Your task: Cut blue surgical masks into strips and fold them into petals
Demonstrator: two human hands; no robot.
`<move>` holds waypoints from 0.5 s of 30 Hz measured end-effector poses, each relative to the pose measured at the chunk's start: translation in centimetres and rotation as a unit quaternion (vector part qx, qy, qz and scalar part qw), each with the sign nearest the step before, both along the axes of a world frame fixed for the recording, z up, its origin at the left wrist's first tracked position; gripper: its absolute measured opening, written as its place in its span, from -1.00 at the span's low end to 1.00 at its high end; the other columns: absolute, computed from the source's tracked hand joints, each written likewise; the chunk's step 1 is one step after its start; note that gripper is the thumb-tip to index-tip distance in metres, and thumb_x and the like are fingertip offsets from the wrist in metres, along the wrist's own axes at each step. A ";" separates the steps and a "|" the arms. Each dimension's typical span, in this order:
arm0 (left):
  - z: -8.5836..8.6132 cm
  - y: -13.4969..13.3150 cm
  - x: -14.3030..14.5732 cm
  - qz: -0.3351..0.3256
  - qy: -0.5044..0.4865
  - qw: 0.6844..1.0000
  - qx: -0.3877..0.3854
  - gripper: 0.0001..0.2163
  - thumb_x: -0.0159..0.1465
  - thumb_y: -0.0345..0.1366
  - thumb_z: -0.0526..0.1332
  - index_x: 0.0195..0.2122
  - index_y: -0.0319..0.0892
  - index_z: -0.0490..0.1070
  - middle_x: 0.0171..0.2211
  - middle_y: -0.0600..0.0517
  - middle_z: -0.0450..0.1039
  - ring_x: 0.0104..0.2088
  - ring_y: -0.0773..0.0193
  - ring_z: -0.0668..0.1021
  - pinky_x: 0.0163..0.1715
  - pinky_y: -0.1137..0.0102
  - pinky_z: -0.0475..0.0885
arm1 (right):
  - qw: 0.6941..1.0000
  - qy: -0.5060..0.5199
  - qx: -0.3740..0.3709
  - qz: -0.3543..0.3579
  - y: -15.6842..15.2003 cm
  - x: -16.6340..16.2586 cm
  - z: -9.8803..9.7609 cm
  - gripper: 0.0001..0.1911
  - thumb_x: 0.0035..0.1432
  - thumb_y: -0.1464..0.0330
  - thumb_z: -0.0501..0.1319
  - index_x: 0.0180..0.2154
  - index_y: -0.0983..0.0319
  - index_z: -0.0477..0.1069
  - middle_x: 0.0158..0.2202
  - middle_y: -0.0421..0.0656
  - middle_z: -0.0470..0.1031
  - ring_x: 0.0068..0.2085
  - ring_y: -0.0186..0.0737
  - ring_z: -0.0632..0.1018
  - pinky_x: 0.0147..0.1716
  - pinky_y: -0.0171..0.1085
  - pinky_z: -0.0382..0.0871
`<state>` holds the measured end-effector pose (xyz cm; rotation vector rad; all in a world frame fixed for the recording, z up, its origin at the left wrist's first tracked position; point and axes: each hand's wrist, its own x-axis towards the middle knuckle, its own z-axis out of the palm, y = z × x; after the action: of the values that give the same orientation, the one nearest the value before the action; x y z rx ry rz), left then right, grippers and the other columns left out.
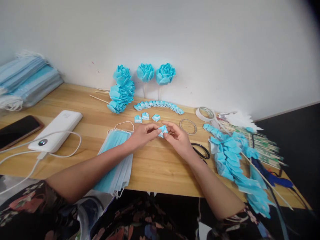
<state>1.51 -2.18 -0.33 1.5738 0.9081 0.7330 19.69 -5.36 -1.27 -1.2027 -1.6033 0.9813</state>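
The left hand (143, 133) and the right hand (178, 136) both pinch a small folded light-blue fabric piece (163, 130), just in front of the curved row of similar blue folded pieces (158, 106). A clean fold likely needs aligned edges and firm fingertip pressure.

A home craft corner: a light wooden table (155, 166) against a plain white wall (200, 40), its back edge lined with blue folded-mask paper flowers (145, 72), black scissors (201, 150) and white tape roll (205, 114).
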 end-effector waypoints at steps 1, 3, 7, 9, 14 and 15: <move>0.0 0.0 0.0 0.004 0.005 1.000 0.002 -0.76 0.19 -0.11 0.15 -0.41 -0.19 0.39 -0.57 0.14 0.24 -0.52 0.39 0.27 -0.47 0.43 0.17 | 1.000 0.000 0.003 -0.006 0.0 0.0 0.0 -0.60 0.14 0.33 0.21 0.04 0.17 0.39 -0.33 -0.21 0.46 -0.34 -0.30 0.49 -0.32 -0.28 0.41; 0.0 0.1 0.0 0.011 0.014 1.000 0.005 -0.77 0.14 -0.11 0.18 -0.45 -0.19 0.38 -0.56 0.14 0.25 -0.51 0.40 0.26 -0.46 0.44 0.16 | 1.000 -0.004 0.010 -0.016 0.0 0.0 0.1 -0.60 0.13 0.34 0.22 0.03 0.17 0.41 -0.35 -0.21 0.46 -0.35 -0.30 0.49 -0.32 -0.28 0.42; -0.1 0.1 0.0 0.021 0.025 0.999 0.008 -0.77 0.11 -0.12 0.20 -0.48 -0.20 0.38 -0.55 0.13 0.28 -0.50 0.40 0.26 -0.45 0.43 0.16 | 1.000 -0.002 0.016 -0.021 -0.1 0.4 0.1 -0.65 0.18 0.33 0.18 0.02 0.17 0.43 -0.38 -0.23 0.45 -0.36 -0.29 0.49 -0.31 -0.26 0.42; -0.2 0.1 0.0 0.022 0.028 0.999 0.007 -0.77 0.11 -0.12 0.21 -0.47 -0.21 0.40 -0.54 0.13 0.29 -0.49 0.39 0.27 -0.45 0.43 0.15 | 1.000 0.019 0.013 -0.020 -0.1 0.6 0.0 -0.68 0.25 0.30 0.12 0.01 0.16 0.44 -0.36 -0.21 0.47 -0.36 -0.28 0.51 -0.28 -0.24 0.43; -0.5 0.1 0.0 0.018 0.032 0.999 0.010 -0.77 0.11 -0.12 0.22 -0.49 -0.20 0.40 -0.54 0.13 0.31 -0.50 0.39 0.27 -0.46 0.43 0.14 | 0.999 0.043 -0.003 -0.020 0.0 0.6 -0.2 -0.66 0.22 0.24 0.20 0.03 0.15 0.43 -0.32 -0.20 0.50 -0.34 -0.28 0.52 -0.27 -0.24 0.44; -0.5 0.1 0.0 0.015 0.033 0.999 0.011 -0.76 0.11 -0.11 0.22 -0.49 -0.20 0.39 -0.55 0.13 0.30 -0.50 0.40 0.26 -0.46 0.43 0.14 | 0.999 0.041 -0.001 -0.022 0.0 0.5 -0.2 -0.63 0.18 0.24 0.24 0.03 0.15 0.43 -0.33 -0.21 0.50 -0.34 -0.28 0.52 -0.28 -0.25 0.44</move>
<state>1.54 -2.10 -0.83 1.6141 0.9767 0.7170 20.19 -5.35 -1.50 -1.1793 -1.5061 0.9915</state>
